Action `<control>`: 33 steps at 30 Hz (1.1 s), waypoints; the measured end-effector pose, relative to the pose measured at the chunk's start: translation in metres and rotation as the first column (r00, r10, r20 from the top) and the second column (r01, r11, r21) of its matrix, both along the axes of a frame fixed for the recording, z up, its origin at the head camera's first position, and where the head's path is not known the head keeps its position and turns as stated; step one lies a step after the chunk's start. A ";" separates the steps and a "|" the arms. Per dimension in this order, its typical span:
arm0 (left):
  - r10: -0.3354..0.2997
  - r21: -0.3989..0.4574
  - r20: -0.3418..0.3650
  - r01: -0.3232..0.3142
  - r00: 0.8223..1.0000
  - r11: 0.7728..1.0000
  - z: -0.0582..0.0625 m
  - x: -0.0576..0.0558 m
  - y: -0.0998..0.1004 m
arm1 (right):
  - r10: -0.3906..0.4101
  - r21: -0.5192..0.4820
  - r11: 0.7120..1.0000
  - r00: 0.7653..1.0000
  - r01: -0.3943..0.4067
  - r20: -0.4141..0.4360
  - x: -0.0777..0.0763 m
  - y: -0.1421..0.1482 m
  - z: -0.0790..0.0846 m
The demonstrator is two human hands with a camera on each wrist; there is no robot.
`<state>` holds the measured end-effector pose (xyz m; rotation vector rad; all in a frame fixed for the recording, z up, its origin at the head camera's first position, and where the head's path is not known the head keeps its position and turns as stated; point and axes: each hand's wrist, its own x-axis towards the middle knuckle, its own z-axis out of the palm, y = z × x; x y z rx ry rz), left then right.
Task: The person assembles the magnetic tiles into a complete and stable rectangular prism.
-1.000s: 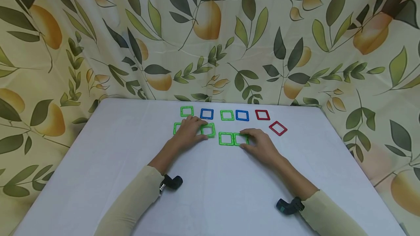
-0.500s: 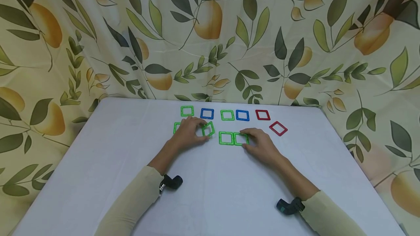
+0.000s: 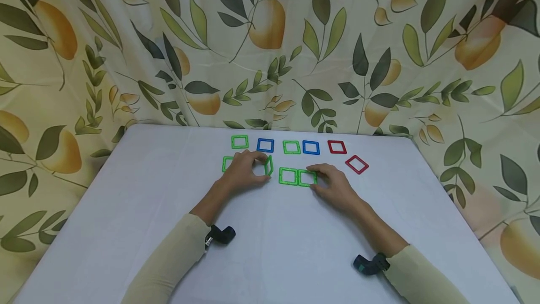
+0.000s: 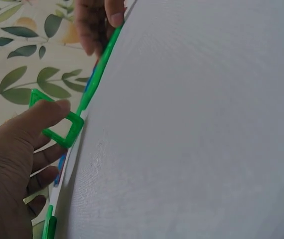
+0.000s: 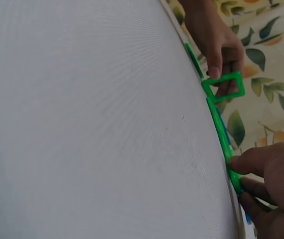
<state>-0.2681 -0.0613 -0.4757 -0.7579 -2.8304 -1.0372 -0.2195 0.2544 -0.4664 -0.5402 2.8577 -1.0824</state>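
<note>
My left hand [image 3: 242, 171] pinches a hollow green square building tile [image 4: 75, 130] between thumb and fingers. That tile stands on edge, tilted up from the white table. To its right, two more hollow green square tiles [image 3: 298, 177] lie flat, joined side by side. My right hand [image 3: 336, 186] grips the right-hand one of this pair, thumb on the near edge and fingers on the far edge. In the right wrist view the raised tile stands close to the end of the flat pair; whether they touch I cannot tell. Another green tile [image 3: 226, 163] lies partly hidden behind my left hand.
Along the far edge of the white table [image 3: 270, 247] lie a green tile [image 3: 240, 147], a blue tile [image 3: 265, 150], a second green one, a second blue one and a red tile [image 3: 337, 152]. A turned red tile [image 3: 356, 171] lies right of my right hand. A patterned curtain [image 3: 270, 83] hangs behind.
The tile in my left hand has turned from lying nearly flat to standing on edge. The joined green pair has shifted slightly left with my right hand.
</note>
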 end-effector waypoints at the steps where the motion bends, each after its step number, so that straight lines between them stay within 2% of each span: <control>1: -0.005 0.004 0.001 0.005 1.000 1.000 0.000 0.000 0.000 | 0.001 -0.006 1.000 1.000 -0.001 0.000 0.000 0.000 -0.001; 10: -0.028 0.040 -0.017 0.029 0.999 0.999 0.003 0.001 0.006 | 0.017 -0.022 1.000 1.000 -0.017 -0.005 -0.001 -0.006 -0.001; 19: -0.085 0.082 -0.022 0.086 0.996 0.993 0.008 0.003 0.010 | 0.017 -0.030 0.999 1.000 -0.017 0.005 -0.003 -0.010 -0.002; 28: -0.079 0.070 0.012 0.078 0.997 0.994 0.002 0.004 0.009 | 0.020 -0.026 0.999 1.000 -0.020 -0.003 -0.004 -0.011 -0.004; 33: -0.091 0.124 0.047 0.085 0.995 0.989 -0.002 0.004 0.009 | 0.017 -0.026 1.000 1.000 -0.017 -0.005 -0.004 -0.010 -0.004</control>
